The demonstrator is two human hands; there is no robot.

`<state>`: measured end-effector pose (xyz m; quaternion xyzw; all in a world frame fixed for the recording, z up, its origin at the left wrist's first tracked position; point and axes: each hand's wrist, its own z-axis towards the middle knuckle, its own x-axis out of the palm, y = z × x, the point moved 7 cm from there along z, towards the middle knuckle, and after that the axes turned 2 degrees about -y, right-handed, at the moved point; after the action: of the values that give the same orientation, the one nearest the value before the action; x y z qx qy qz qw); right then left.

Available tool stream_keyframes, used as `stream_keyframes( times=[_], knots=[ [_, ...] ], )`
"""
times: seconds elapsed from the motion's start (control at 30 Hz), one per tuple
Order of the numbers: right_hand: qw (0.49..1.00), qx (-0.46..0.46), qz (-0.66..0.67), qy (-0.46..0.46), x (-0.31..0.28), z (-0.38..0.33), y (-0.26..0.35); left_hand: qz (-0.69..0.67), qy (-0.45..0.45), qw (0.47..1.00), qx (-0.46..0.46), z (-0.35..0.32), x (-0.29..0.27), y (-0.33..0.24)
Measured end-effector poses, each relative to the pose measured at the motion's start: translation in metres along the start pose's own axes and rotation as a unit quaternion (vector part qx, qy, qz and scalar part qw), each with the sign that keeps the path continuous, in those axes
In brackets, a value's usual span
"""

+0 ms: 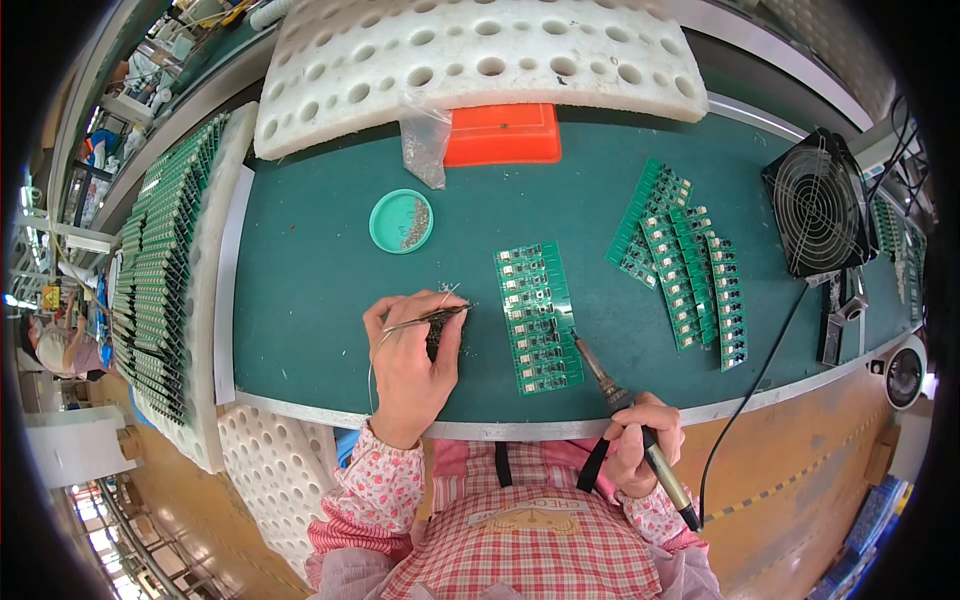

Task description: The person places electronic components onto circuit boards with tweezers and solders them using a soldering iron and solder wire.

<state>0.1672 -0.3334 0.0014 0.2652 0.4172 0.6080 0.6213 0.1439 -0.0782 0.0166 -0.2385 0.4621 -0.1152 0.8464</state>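
Observation:
My right hand (645, 440) is closed around a soldering iron (607, 385). The iron's tip meets the right edge of a green circuit board panel (535, 318), which lies flat in front of me with rows of small white and dark parts. Left of the panel, my left hand (412, 355) is closed on a pair of tweezers (425, 318), their points toward the right. A thin solder wire (371, 385) runs from that hand down past the wrist. Under its fingers is a small dark clump (434, 343), mostly hidden, so I cannot tell what it is.
Several finished-looking panels (690, 270) lie fanned at the right, beside a black fan (818, 205). Farther back are a round green dish (402, 221) of tiny metal parts, a clear bag (426, 145), a red bin (503, 135) and white holed foam (480, 60). Boards stand racked (165, 270) at left.

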Motion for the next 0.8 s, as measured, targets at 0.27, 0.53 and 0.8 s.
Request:
stream_keyframes(
  times=[0.27, 0.53, 0.8],
  knots=[
    [1.0, 0.003, 0.001, 0.004, 0.0, -0.001, 0.0, 0.002, 0.001, 1.0, 0.002, 0.0, 0.001, -0.001],
    [1.0, 0.0, 0.002, 0.0, -0.001, -0.001, 0.0, 0.019, 0.0, 0.999, 0.029, 0.008, 0.001, -0.002],
    [1.0, -0.003, 0.001, 0.004, -0.001, -0.002, 0.0, 0.068, -0.064, 0.991, 0.092, 0.07, 0.008, 0.022]
  ],
)
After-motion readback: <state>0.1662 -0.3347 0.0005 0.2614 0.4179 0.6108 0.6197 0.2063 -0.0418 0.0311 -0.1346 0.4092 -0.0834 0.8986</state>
